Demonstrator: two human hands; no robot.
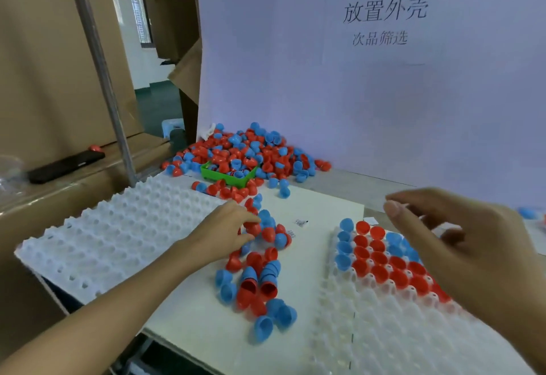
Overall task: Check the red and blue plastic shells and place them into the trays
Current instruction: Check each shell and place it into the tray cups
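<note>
Your left hand (227, 228) pinched a red shell (253, 228) mid-bench; your right hand (461, 244) hung released over the tray (384, 330). You needed to check the rim first.

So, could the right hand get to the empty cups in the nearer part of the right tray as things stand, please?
Probably yes. The right hand hovers open above the right tray, holding nothing, and nothing lies between it and the bare white cups just below the red shells.

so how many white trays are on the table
2: an unfilled white tray on the left by the left hand, and a partly filled tray on the right under the right hand.
</note>
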